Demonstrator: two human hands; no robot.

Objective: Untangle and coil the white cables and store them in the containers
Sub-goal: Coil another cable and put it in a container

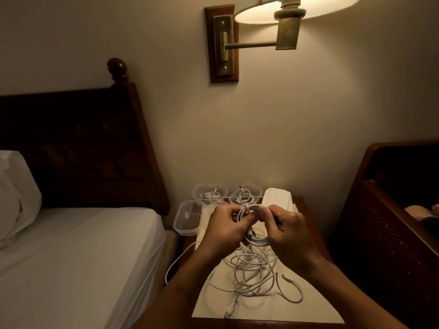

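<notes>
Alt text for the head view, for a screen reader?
The left hand and right hand hold a partly coiled cable above a tangle of white cables on a nightstand. Behind, two tubs hold coiled cables; a third tub looks empty.

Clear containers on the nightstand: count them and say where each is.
3. Back-left container and back-right container each hold a coiled cable; the front-left container is empty. Another may hide behind the left hand.
</notes>
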